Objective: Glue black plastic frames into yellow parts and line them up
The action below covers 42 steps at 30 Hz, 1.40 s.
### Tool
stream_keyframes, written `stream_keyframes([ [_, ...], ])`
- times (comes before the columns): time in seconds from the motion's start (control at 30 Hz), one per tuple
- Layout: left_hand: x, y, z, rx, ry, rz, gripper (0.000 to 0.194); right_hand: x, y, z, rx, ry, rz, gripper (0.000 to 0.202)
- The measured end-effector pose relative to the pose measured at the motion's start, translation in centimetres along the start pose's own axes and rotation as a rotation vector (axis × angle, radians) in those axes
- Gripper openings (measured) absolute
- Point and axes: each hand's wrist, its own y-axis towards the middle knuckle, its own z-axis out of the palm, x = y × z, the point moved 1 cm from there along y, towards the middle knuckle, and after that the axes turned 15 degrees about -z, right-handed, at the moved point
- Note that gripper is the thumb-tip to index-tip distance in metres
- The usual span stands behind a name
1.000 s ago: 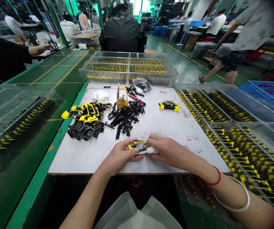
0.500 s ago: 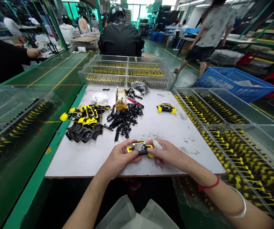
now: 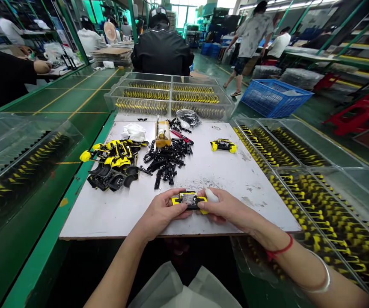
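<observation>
Both my hands meet around one yellow-and-black plastic part point(image 3: 189, 200) near the board's front edge. My left hand point(image 3: 159, 214) grips its left end, thumb on top and fingers behind and below. At its right end, the thumb of my right hand point(image 3: 224, 207) presses on the yellow piece. A small white bottle with a pointed tip point(image 3: 212, 195) is tucked in that same hand. Farther back right lies a similar yellow-and-black part point(image 3: 224, 146). Black plastic pieces point(image 3: 167, 158) are heaped beyond my hands, with yellow and black housings point(image 3: 117, 160) piled left of them.
A small amber box point(image 3: 163, 134) stands on the white board point(image 3: 203, 171), beside red-handled tweezers point(image 3: 182, 137) and a white cloth point(image 3: 135, 131). Clear trays of parts flank the board: left point(image 3: 72, 128), back point(image 3: 171, 79), right point(image 3: 276, 171). A blue crate point(image 3: 274, 100) sits on the floor.
The person at the back right has walked farther away and leftward. The view has shifted slightly. My hands keep the same hold on the part.
</observation>
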Motion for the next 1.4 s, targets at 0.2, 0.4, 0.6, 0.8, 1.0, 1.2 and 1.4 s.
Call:
stream_keyframes([
  [0.2,0.1,0.1,-0.2,0.017,0.002,0.008,0.05,-0.2,0.0,-0.2,0.015,-0.003,0.012,0.036],
  [0.4,0.3,0.0,-0.3,0.005,-0.015,0.033,0.052,0.0,0.2,-0.2,0.033,-0.03,-0.024,0.034],
  [0.6,0.5,0.0,-0.1,-0.026,-0.032,0.052,0.054,-0.6,0.0,-0.7,0.112,-0.046,-0.092,0.038],
  [0.8,1.0,0.0,-0.4,-0.024,0.046,0.117,0.051,-0.9,0.3,-0.7,0.083,-0.08,-0.105,0.038],
  [1.0,1.5,0.1,-0.7,-0.075,0.122,0.135,0.052,-0.7,0.2,-0.4,0.075,-0.072,-0.1,0.033],
  [1.2,1.7,0.4,-0.7,-0.105,0.095,0.112,0.063,-0.9,0.5,-0.3,0.032,0.02,-0.038,0.034],
  [1.4,1.3,0.5,-0.5,-0.101,0.067,0.083,0.063,-0.9,0.6,-0.2,0.021,0.029,-0.014,0.032],
])
